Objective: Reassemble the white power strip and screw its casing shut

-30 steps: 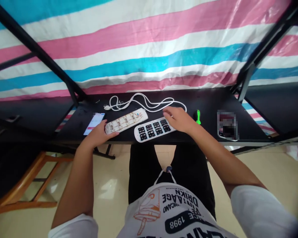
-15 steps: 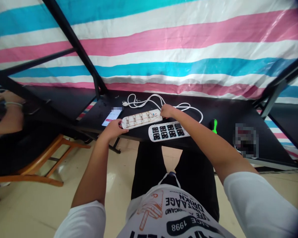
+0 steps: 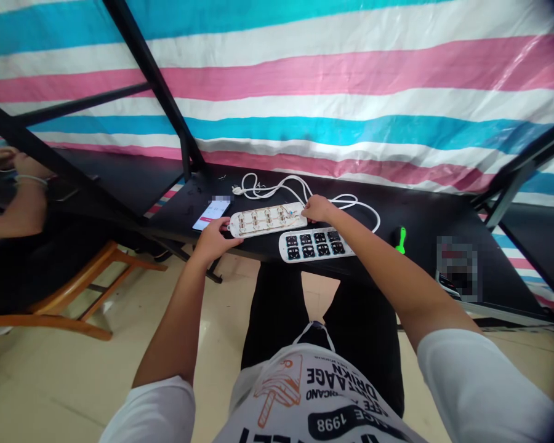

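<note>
An opened power strip half (image 3: 261, 223), white with metal contact strips and small wires showing, lies near the table's front edge between my hands. My left hand (image 3: 213, 239) grips its left end, thumb along the near edge. At its right end, my right hand (image 3: 317, 209) pinches the corner where the white cord (image 3: 300, 179) comes in. Just in front of it, partly under my right forearm, rests the other half, a white socket cover (image 3: 284, 247) with black inserts facing up. The cord loops behind, its plug (image 3: 236, 191) at the left.
On the black table (image 3: 425, 209), a phone (image 3: 211, 212) with a lit screen lies left of my hands. A green-handled tool (image 3: 401, 240) and a blurred-out item (image 3: 457, 267) are to the right. At far left, another person's arm (image 3: 30, 197) shows above a wooden chair (image 3: 69, 301).
The view has shifted slightly. Both hands keep hold of the strip's ends, and the strip half looks tilted a little more toward me. The cover stays in place.
</note>
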`<action>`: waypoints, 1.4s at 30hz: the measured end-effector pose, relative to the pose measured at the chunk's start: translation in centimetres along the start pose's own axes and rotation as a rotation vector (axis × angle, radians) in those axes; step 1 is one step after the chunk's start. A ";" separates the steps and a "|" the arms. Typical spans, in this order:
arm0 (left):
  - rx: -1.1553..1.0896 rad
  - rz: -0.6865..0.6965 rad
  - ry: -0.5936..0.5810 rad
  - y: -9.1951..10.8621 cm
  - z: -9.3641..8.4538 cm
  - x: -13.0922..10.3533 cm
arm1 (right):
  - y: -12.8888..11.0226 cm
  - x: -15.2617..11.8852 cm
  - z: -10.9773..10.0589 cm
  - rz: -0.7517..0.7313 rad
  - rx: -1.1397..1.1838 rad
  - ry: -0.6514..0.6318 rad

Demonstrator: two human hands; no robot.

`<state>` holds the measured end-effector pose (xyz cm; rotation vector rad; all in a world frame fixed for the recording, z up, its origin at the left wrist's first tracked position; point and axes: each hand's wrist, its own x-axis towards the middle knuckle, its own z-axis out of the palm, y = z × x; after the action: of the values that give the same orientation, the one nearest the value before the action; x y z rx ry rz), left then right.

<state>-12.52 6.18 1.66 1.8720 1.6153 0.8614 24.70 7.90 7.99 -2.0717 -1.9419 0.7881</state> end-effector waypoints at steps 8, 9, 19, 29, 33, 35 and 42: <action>-0.344 -0.003 -0.061 -1.0 1.3 0.3 | 1.9 1.0 1.3 0.008 0.216 0.113; -0.368 -0.006 -0.069 -1.1 1.3 0.3 | 2.2 1.1 1.5 0.016 0.244 0.125; -0.431 -0.019 -0.103 -1.0 1.1 0.3 | 2.8 1.0 1.6 0.018 0.419 0.121; -0.427 0.001 -0.077 -0.9 1.2 -0.1 | 1.8 -0.2 0.5 0.035 0.572 0.099; -0.459 0.035 -0.014 -0.7 1.3 0.1 | 1.9 -0.6 0.1 -0.024 0.536 0.160; -0.477 0.052 0.031 -0.5 1.2 0.2 | 2.0 -0.9 -0.2 -0.066 0.501 0.215; -0.487 0.071 0.129 0.8 0.9 0.5 | 2.9 -1.6 -1.0 -0.173 0.403 0.363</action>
<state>-11.23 6.58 1.74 1.5584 1.2650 1.2949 27.75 6.23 7.80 -1.6507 -1.5855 0.6460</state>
